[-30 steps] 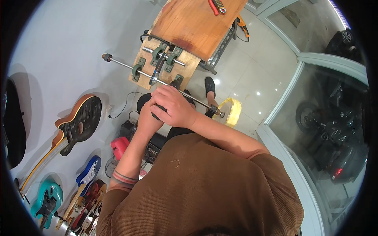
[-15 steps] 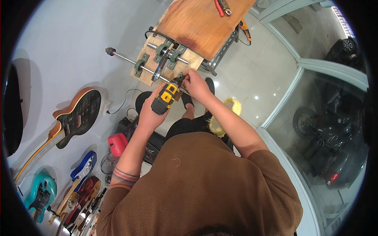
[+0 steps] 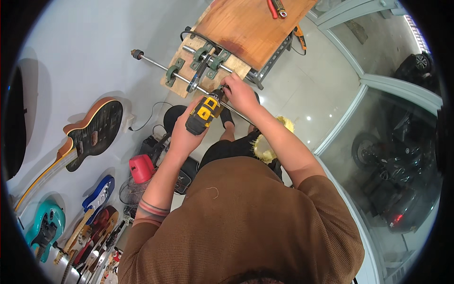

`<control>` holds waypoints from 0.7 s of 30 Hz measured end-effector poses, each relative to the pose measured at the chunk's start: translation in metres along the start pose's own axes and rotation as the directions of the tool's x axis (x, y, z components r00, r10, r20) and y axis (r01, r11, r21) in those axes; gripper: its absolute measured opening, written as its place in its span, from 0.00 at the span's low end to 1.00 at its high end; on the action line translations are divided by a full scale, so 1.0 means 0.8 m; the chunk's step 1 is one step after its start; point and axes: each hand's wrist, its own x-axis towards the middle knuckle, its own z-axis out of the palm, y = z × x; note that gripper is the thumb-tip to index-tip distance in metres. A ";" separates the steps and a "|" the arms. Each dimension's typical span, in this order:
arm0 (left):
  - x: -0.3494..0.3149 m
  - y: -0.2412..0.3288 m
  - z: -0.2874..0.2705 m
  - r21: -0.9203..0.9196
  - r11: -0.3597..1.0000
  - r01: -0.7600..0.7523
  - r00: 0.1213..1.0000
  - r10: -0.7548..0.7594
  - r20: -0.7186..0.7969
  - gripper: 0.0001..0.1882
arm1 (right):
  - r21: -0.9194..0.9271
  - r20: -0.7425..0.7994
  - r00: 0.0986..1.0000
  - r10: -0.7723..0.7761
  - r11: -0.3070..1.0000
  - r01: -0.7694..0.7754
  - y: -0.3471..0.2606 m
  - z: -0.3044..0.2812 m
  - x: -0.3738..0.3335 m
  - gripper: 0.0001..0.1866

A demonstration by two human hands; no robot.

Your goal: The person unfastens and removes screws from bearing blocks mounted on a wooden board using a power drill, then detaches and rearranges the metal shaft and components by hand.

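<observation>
My left hand (image 3: 183,132) is closed around a yellow and black cordless drill (image 3: 204,113), its front end pointing at the near edge of the bench. At that front end, the fingers of my right hand (image 3: 240,93) are bent together in a pinch; what they hold is hidden. Beneath the drill runs a long metal shaft (image 3: 153,62), with a chuck (image 3: 137,54) on its far left end. A yellow fluffy buffing wheel (image 3: 262,147) is near its other end, partly behind my right forearm. Green pillow block bearings (image 3: 172,75) and a dark belt (image 3: 198,75) sit on the wooden board (image 3: 178,89).
A brown wooden panel (image 3: 246,28) tops the bench, with red-handled pliers (image 3: 272,8) on it. An orange tool (image 3: 300,38) hangs at its side. Guitars (image 3: 97,128) line the left wall, near a red-topped fan (image 3: 141,168). Glass doors (image 3: 340,113) stand at the right.
The whole view has shifted slightly, with the bench now a little further right and up. Both hands stay at the drill, which keeps nearly the same angle.
</observation>
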 end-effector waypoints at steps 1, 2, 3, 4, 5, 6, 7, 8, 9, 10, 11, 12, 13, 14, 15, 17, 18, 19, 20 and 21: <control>-0.001 0.000 0.000 -0.013 1.000 0.005 1.000 -0.005 -0.007 0.35 | -0.015 -0.003 0.999 -0.040 0.999 0.040 0.000 -0.001 0.000 0.11; -0.002 -0.001 0.000 -0.026 1.000 0.011 1.000 -0.011 -0.013 0.35 | -0.014 0.000 0.999 -0.041 0.999 0.041 0.000 -0.002 0.000 0.11; -0.002 0.001 0.000 -0.027 1.000 0.014 1.000 -0.014 -0.015 0.35 | -0.050 0.021 0.998 -0.057 0.997 0.058 0.000 -0.004 0.001 0.11; -0.002 0.004 -0.002 -0.029 0.999 0.020 1.000 -0.020 -0.004 0.35 | -0.085 0.042 0.996 -0.073 0.993 0.077 -0.001 -0.005 0.002 0.11; -0.002 0.005 -0.003 -0.030 0.999 0.027 1.000 -0.027 0.005 0.36 | -0.083 0.047 0.996 -0.075 0.993 0.078 -0.002 -0.006 0.003 0.11; -0.003 0.004 -0.003 -0.030 0.999 0.032 0.999 -0.032 0.003 0.36 | -0.095 0.052 0.994 -0.092 0.991 0.096 -0.003 -0.005 0.004 0.11; -0.004 0.002 -0.004 -0.027 1.000 0.011 1.000 -0.012 -0.011 0.38 | -0.107 0.058 0.992 -0.109 0.988 0.115 -0.003 -0.005 0.005 0.12; -0.006 0.001 -0.005 -0.024 1.000 -0.008 1.000 0.007 -0.027 0.40 | -0.103 0.063 0.992 -0.111 0.988 0.117 -0.004 -0.004 0.006 0.12; -0.010 -0.001 -0.006 -0.024 1.000 -0.004 1.000 0.003 -0.025 0.40 | -0.111 0.069 0.991 -0.113 0.987 0.120 -0.003 -0.005 0.007 0.11; -0.017 -0.004 -0.008 -0.084 0.996 -0.026 0.998 0.020 -0.065 0.39 | -0.119 0.075 0.991 -0.115 0.985 0.123 -0.002 -0.005 0.007 0.10; -0.025 -0.008 -0.010 -0.142 0.989 -0.050 0.994 0.035 -0.106 0.38 | -0.115 0.079 0.990 -0.114 0.986 0.122 -0.002 -0.005 0.008 0.10; -0.037 -0.016 -0.016 -0.162 0.986 -0.043 0.993 0.025 -0.112 0.35 | -0.117 0.068 0.986 -0.153 0.980 0.160 0.003 -0.004 0.009 0.09; -0.050 -0.026 -0.022 -0.161 0.986 -0.039 0.994 0.021 -0.111 0.35 | -0.119 0.059 0.979 -0.193 0.973 0.199 0.007 -0.004 0.009 0.08; -0.062 -0.038 -0.028 -0.190 0.981 0.029 0.991 -0.053 -0.123 0.30 | -0.145 0.059 0.976 -0.208 0.966 0.214 0.011 -0.003 0.009 0.07; -0.071 -0.040 -0.034 -0.252 0.959 0.130 0.981 -0.160 -0.105 0.25 | -0.143 0.061 0.977 -0.207 0.966 0.213 0.015 -0.003 0.010 0.07; -0.082 -0.047 -0.041 -0.311 0.922 0.229 0.960 -0.266 -0.082 0.21 | -0.151 0.071 0.963 -0.261 0.951 0.269 0.023 -0.006 0.010 0.07; -0.083 -0.052 -0.042 -0.272 0.941 0.200 0.968 -0.232 -0.091 0.20 | -0.140 0.089 0.961 -0.264 0.951 0.274 0.021 -0.007 0.015 0.07; -0.081 -0.056 -0.042 -0.223 0.954 0.199 0.971 -0.222 -0.085 0.20 | -0.136 0.091 0.960 -0.265 0.952 0.276 0.018 -0.007 0.015 0.07; -0.080 -0.059 -0.042 -0.174 0.965 0.197 0.974 -0.213 -0.077 0.21 | -0.122 0.124 0.961 -0.246 0.958 0.260 0.016 -0.009 0.016 0.08; -0.077 -0.060 -0.042 -0.124 0.974 0.192 0.977 -0.201 -0.070 0.22 | -0.109 0.157 0.962 -0.225 0.964 0.243 0.014 -0.011 0.016 0.08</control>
